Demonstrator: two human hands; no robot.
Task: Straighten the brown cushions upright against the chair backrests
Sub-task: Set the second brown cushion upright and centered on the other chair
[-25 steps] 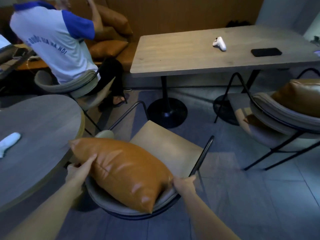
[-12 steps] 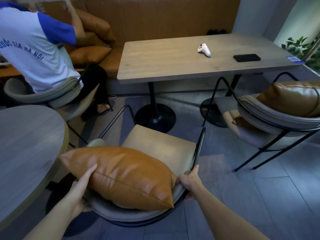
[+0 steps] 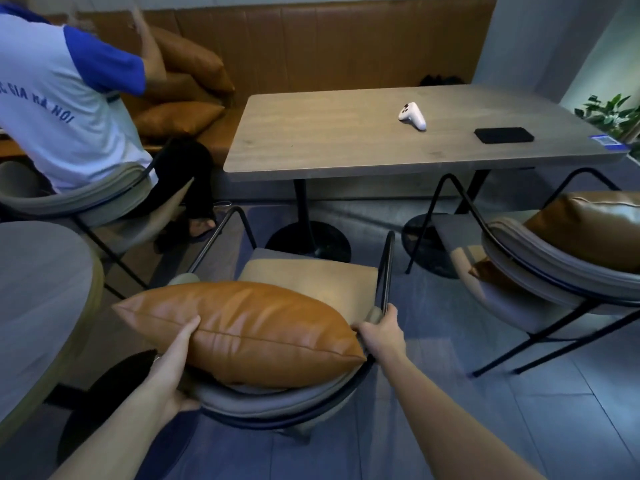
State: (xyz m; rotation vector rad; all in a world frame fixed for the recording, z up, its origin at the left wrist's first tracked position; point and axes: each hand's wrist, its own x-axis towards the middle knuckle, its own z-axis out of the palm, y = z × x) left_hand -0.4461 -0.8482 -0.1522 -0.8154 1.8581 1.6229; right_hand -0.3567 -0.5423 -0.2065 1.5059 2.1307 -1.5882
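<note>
A brown leather cushion [image 3: 242, 332] stands on its long edge against the curved grey backrest [image 3: 277, 403] of the chair just below me. My left hand [image 3: 175, 362] grips the cushion's lower left side. My right hand [image 3: 382, 332] holds the cushion's right corner beside the chair's black arm frame [image 3: 387, 271]. The tan seat pad [image 3: 311, 278] shows beyond the cushion. A second brown cushion [image 3: 588, 226] leans against the backrest of the chair at the right.
A rectangular wooden table [image 3: 346, 140] ahead carries a white controller [image 3: 412, 116] and a black phone [image 3: 504, 135]. A round table [image 3: 38, 292] is at the left. A seated person in a white and blue shirt [image 3: 65, 109] handles cushions on the brown bench [image 3: 311, 46].
The cushion has turned from tilted to level along the backrest. My left hand slid lower on its left side, and my right hand shifted up to the corner by the arm frame.
</note>
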